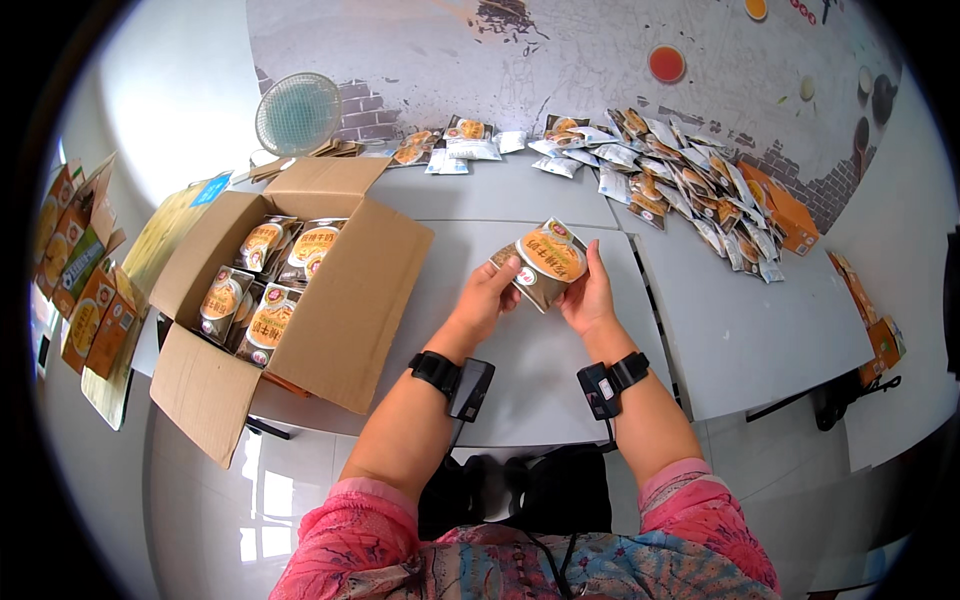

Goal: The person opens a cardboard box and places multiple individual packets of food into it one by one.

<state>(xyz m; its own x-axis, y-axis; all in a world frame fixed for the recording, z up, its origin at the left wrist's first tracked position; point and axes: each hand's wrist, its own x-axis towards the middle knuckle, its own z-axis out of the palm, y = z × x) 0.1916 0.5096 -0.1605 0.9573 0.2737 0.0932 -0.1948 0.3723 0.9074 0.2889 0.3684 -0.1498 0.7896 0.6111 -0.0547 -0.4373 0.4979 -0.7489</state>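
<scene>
Between my two hands, above the grey table [510, 385], is a brown food pouch [549, 260] with a yellow-orange picture on its front. My left hand [487, 297] grips its left end, thumb on the front face. At its right edge, my right hand [589, 298] closes on it with the fingers mostly behind the pouch. To the left stands an open cardboard box [350, 305], flaps folded out, with several similar pouches [268, 325] upright inside.
A large heap of pouches [700, 190] covers the far right of the table, against an orange carton [782, 210]. A smaller group [470, 140] lies at the back middle. A round fan [298, 113] stands at the back left. Orange cartons [95, 305] sit on a wooden surface at far left.
</scene>
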